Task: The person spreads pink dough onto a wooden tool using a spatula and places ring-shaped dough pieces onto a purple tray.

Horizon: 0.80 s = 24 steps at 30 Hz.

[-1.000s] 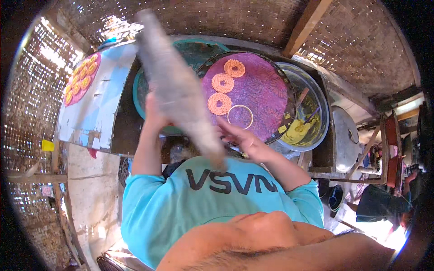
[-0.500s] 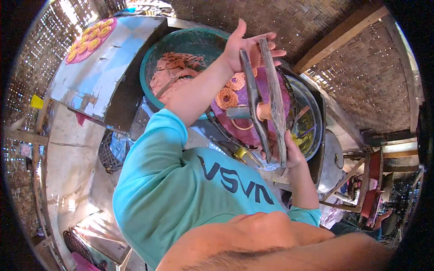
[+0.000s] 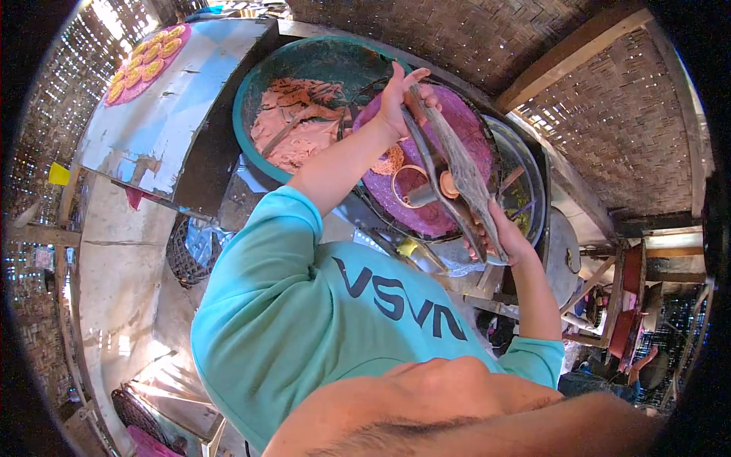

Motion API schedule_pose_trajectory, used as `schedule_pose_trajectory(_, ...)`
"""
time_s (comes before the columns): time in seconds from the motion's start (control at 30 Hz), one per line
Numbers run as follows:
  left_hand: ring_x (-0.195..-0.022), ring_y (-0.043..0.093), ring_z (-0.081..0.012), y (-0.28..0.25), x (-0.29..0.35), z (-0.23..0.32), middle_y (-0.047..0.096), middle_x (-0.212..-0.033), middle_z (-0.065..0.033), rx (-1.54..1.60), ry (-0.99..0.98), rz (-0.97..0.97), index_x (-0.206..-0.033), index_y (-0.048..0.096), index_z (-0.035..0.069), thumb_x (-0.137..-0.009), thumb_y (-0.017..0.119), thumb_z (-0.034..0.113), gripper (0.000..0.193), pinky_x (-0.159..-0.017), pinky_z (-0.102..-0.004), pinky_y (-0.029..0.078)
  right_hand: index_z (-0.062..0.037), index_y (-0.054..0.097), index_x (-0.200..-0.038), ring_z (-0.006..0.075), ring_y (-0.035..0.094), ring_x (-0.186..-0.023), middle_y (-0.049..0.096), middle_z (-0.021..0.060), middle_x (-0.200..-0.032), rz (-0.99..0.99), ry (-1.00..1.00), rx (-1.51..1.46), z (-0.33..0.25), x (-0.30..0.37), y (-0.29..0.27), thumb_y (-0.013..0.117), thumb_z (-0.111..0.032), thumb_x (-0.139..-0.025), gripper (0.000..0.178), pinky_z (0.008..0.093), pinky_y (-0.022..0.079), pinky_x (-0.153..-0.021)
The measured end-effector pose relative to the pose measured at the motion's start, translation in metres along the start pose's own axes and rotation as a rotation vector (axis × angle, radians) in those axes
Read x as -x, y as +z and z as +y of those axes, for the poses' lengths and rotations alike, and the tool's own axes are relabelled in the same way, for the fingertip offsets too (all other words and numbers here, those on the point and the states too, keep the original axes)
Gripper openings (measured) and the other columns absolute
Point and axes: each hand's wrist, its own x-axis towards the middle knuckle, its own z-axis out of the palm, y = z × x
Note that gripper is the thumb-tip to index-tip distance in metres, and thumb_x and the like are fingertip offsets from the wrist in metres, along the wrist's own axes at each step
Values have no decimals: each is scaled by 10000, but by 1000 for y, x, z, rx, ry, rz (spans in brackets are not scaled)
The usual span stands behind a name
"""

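Observation:
My left hand (image 3: pixel 403 103) is closed round the far ends of a dough press's two long dark wooden handles (image 3: pixel 466 171). My right hand (image 3: pixel 506 234) grips their near ends. A pale wooden plunger (image 3: pixel 449 184) shows between the handles, and a grey tube (image 3: pixel 421 197) sticks out at the left. The tube's end is over or beside a thin ring (image 3: pixel 394 185) lying on a purple sheet (image 3: pixel 476 126) on a round tray. A lacy orange dough round (image 3: pixel 390 160) lies next to the ring, partly behind my left forearm.
Left of the tray stands a green basin (image 3: pixel 245 129) of pink-orange dough (image 3: pixel 293 145) with a stick in it. A clear basin (image 3: pixel 537 194) is at the right. Yellow rounds (image 3: pixel 148 55) lie on a pink sheet on the blue-white table (image 3: pixel 171 110). A lidded metal pot (image 3: pixel 562 259) stands near my right arm.
Both hands have moved the press nearer the tray and tilted it. My left fingers, spread before, now wrap the handles. The handles look closer together at their far ends.

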Motion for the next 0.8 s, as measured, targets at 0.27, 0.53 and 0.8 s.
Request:
schedule_pose_trajectory(0.27,-605,477,-196,7,-4,34,445,-579,-2,-111,31,-74,-962,514,140,-762,430,624,531,-644,-403,423,-26,567,-871,167,529,-450,565,95,-594,61,-165,155,-8,-26,20,273,-570,-859,619,291,436,-423)
schedule_pose_trajectory(0.53,-517,458,-184,-3,-15,25,423,-510,6,-64,56,20,-856,527,149,-755,443,620,489,-598,-396,410,26,601,-802,137,517,-491,558,77,-588,260,-297,370,-22,-18,8,404,-492,-851,557,264,400,-445)
schedule_pose_trajectory(0.8,-466,437,-169,-4,9,0,379,-471,16,-42,41,127,-784,487,152,-783,389,621,479,-565,-375,405,15,591,-793,134,461,-376,510,64,-515,224,-210,408,-2,-2,0,404,-473,-858,526,270,364,-358)
